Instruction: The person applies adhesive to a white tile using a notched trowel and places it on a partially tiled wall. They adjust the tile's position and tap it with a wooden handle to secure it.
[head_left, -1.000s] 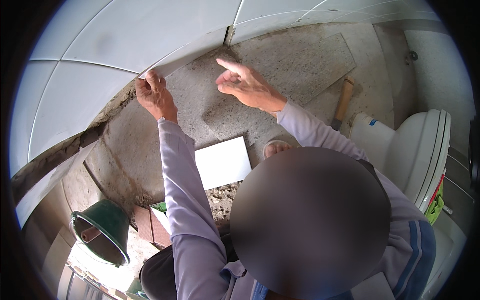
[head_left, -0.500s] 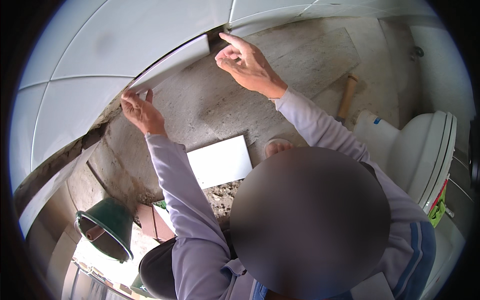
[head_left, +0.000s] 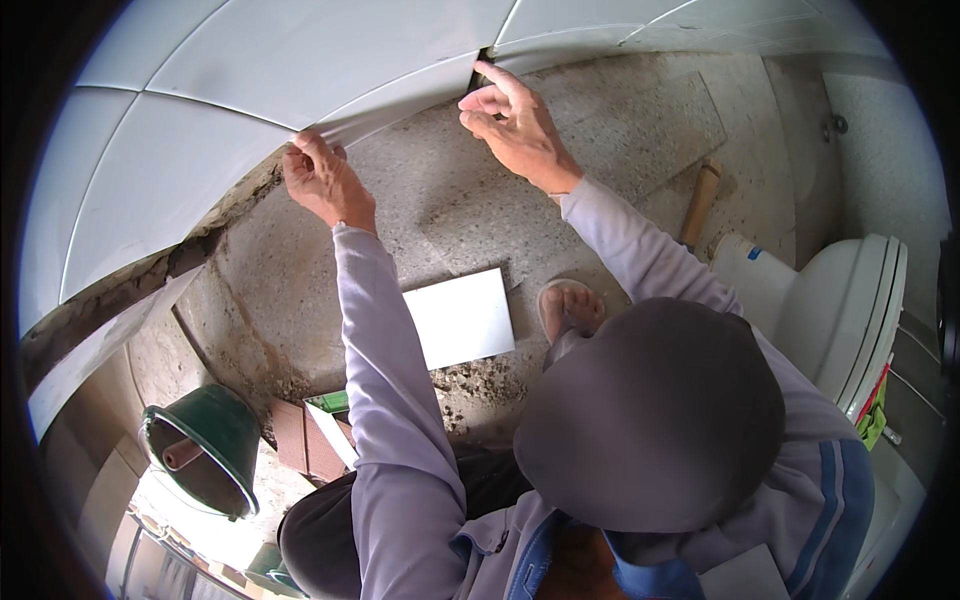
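A narrow white tile strip (head_left: 415, 92) sits along the foot of the wall, just under a row of large white wall tiles (head_left: 345, 60). At its left end, my left hand (head_left: 328, 183) is closed, with curled fingers gripping the strip's end. My right hand (head_left: 520, 128) is at the other end. Its index finger stretches up to the dark gap beside the strip, the other fingers are loosely bent, and nothing is held. On the floor below my hands lies a loose white tile (head_left: 460, 318).
At lower left, a green bucket (head_left: 225, 430) lies tipped with a handled tool (head_left: 182, 454) in it, near brownish tile pieces (head_left: 295, 440). A wooden-handled tool (head_left: 700, 203) lies on the floor by the white toilet (head_left: 835, 300). Crumbled mortar (head_left: 470, 395) is scattered near my foot.
The tile strip has moved in against the wall, closing the dark slit along its upper edge. My left hand moved up and right with its end; my right hand shifted slightly right.
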